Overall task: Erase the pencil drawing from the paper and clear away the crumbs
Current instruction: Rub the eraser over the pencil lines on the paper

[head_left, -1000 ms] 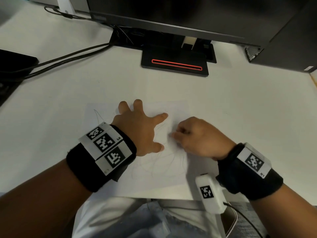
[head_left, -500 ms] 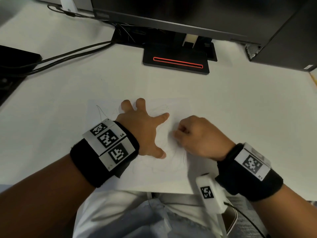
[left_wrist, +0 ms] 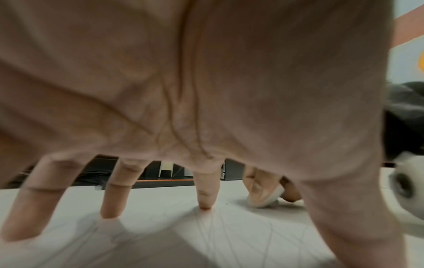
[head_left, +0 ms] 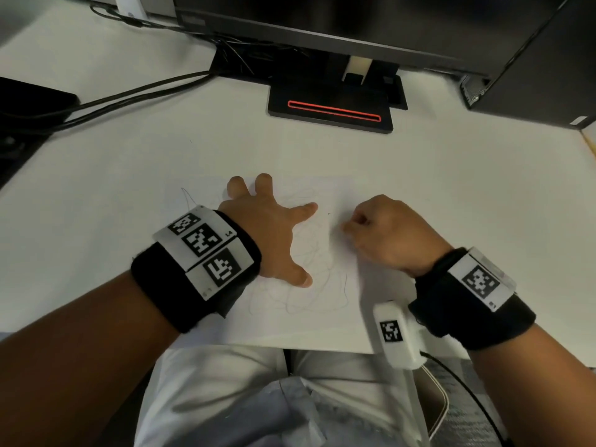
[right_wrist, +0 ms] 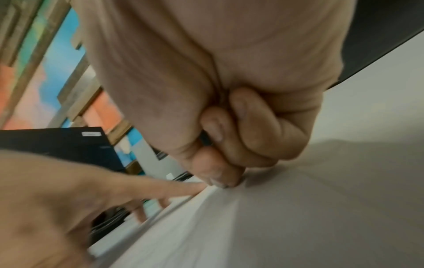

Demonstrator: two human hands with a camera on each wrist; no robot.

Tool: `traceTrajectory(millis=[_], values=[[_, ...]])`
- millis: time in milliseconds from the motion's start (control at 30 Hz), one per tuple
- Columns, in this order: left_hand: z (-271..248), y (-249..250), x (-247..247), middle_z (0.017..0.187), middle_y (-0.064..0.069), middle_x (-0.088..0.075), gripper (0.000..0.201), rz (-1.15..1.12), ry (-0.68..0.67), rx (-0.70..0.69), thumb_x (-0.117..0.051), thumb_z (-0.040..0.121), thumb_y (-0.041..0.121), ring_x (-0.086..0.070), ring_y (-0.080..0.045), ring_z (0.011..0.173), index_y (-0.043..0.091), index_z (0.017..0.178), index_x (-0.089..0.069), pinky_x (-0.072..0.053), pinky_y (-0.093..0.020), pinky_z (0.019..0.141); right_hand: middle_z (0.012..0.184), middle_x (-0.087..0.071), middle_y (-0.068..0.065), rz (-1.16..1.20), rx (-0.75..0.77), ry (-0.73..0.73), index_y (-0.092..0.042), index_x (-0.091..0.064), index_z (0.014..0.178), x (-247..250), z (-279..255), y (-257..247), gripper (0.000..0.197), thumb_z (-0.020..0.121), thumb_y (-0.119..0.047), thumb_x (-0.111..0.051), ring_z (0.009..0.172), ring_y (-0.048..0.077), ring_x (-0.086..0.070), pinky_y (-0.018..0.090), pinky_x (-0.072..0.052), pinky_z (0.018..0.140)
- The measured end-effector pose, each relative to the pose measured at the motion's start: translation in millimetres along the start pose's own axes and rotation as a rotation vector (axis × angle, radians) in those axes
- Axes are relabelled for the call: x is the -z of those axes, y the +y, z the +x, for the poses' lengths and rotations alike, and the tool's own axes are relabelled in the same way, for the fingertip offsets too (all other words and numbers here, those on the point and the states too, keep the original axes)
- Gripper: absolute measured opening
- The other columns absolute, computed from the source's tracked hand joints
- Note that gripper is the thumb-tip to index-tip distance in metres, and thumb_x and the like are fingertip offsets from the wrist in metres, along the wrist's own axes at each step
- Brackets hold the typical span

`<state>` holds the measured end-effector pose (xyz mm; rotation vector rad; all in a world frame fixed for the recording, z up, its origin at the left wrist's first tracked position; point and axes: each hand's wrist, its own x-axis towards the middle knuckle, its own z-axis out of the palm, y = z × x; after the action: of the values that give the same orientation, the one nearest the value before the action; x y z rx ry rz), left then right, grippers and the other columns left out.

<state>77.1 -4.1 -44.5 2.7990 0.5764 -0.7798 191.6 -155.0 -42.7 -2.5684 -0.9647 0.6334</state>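
I look down on a white surface with the paper lying flat at its near edge, right in front of me. Faint pencil scribbles loop across the sheet's middle and lower part. My left hand is spread wide, fingertips planted on the sheet and the palm arched above it. My right hand sits just beside it on the paper's right part, fingers curled tight; from the left wrist view I see a pale eraser pinched at its tips and touching the paper, while the right wrist view is too blurred to show it.

Further back, a black monitor stand with a red-lit slot sits under a dark monitor. Black cables run leftward across the surface to a dark object at the left edge. A dark computer case stands at the right rear. Beyond the desk, the right wrist view catches a blurred wall of blue and orange panels.
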Motion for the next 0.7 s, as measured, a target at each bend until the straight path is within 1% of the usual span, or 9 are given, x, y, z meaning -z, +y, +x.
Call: traceTrajectory(millis=[67, 133, 200, 267, 400, 433, 533, 633, 700], values=[[-0.2, -0.3, 0.4, 0.143, -0.009, -0.010, 0.111, -0.001, -0.001, 0.002, -0.063, 0.063, 0.085, -0.016, -0.042, 0.131, 0.059, 0.149, 0.002, -0.051, -0.041, 0.090, 0.078, -0.070, 0.018, -0.036, 0.078, -0.094, 0.004, -0.064, 0.080, -8.8, -7.5, -7.2, 0.033, 0.093, -0.024, -0.053, 0.070, 0.027, -0.063, 0.034, -0.049, 0.061], [0.5, -0.1, 0.2, 0.141, -0.009, -0.011, 0.112, 0.001, -0.005, 0.004, -0.063, 0.062, 0.085, -0.017, -0.043, 0.130, 0.059, 0.149, 0.003, -0.050, -0.043, 0.091, 0.079, -0.070, 0.019, -0.039, 0.087, -0.157, 0.005, -0.064, 0.080, -10.9, -10.3, -8.8, 0.033, 0.093, -0.024, -0.054, 0.067, 0.026, -0.061, 0.039, -0.052, 0.066], [0.9, 0.9, 0.5, 0.144, -0.009, -0.010, 0.112, 0.011, -0.013, 0.011, -0.063, 0.062, 0.086, -0.017, -0.043, 0.131, 0.059, 0.148, 0.004, -0.049, -0.043, 0.092, 0.081, -0.069, 0.022, -0.024, 0.017, -0.084, 0.007, -0.063, 0.079, -1.3, -3.4, -0.8, 0.034, 0.092, -0.023, -0.053, 0.062, 0.022, -0.055, 0.036, -0.049, 0.060], [1.5, 2.1, 1.6, 0.146, -0.010, -0.008, 0.112, 0.025, -0.019, 0.018, -0.062, 0.062, 0.086, -0.016, -0.043, 0.132, 0.060, 0.148, 0.005, -0.049, -0.043, 0.092, 0.081, -0.069, 0.022, -0.043, 0.002, -0.012, 0.007, -0.063, 0.079, 2.9, -2.9, 0.7, 0.034, 0.093, -0.022, -0.052, 0.064, 0.024, -0.057, 0.030, -0.043, 0.056], [0.3, 2.9, 1.1, 0.142, -0.009, -0.013, 0.112, 0.029, -0.014, 0.020, -0.063, 0.062, 0.086, -0.020, -0.042, 0.129, 0.061, 0.148, 0.004, -0.048, -0.040, 0.086, 0.078, -0.070, 0.016, -0.095, 0.120, -0.145, 0.003, -0.065, 0.082, -12.2, -15.1, -10.4, 0.032, 0.093, -0.023, -0.053, 0.068, 0.025, -0.062, 0.028, -0.047, 0.058], [0.4, 2.8, 1.2, 0.142, -0.008, -0.013, 0.112, 0.032, -0.014, 0.019, -0.063, 0.062, 0.086, -0.020, -0.041, 0.129, 0.061, 0.148, 0.004, -0.048, -0.040, 0.085, 0.079, -0.070, 0.017, -0.089, 0.108, -0.144, 0.003, -0.065, 0.082, -9.9, -13.4, -8.1, 0.032, 0.093, -0.023, -0.053, 0.071, 0.027, -0.063, 0.030, -0.048, 0.059], [0.3, 3.3, 2.1, 0.144, -0.009, -0.011, 0.112, 0.037, -0.028, 0.029, -0.062, 0.062, 0.087, -0.019, -0.041, 0.130, 0.061, 0.147, 0.006, -0.047, -0.041, 0.085, 0.082, -0.071, 0.020, -0.052, 0.018, -0.027, 0.006, -0.065, 0.083, 2.1, -6.3, 1.1, 0.032, 0.093, -0.022, -0.052, 0.077, 0.031, -0.065, 0.035, -0.051, 0.063], [0.9, 3.2, 2.9, 0.143, -0.009, -0.011, 0.112, 0.044, -0.031, 0.035, -0.061, 0.062, 0.087, -0.020, -0.041, 0.129, 0.062, 0.147, 0.007, -0.047, -0.041, 0.085, 0.079, -0.069, 0.018, -0.119, 0.120, -0.099, 0.004, -0.064, 0.083, -7.8, -13.4, -7.0, 0.032, 0.094, -0.024, -0.052, 0.068, 0.025, -0.061, 0.030, -0.045, 0.056], [1.1, 3.6, 2.7, 0.143, -0.009, -0.011, 0.111, 0.037, -0.032, 0.031, -0.061, 0.062, 0.087, -0.020, -0.041, 0.129, 0.062, 0.146, 0.007, -0.048, -0.041, 0.084, 0.078, -0.070, 0.018, -0.128, 0.136, -0.166, 0.004, -0.064, 0.083, -9.8, -14.5, -7.0, 0.033, 0.093, -0.025, -0.053, 0.065, 0.024, -0.061, 0.031, -0.046, 0.056]])
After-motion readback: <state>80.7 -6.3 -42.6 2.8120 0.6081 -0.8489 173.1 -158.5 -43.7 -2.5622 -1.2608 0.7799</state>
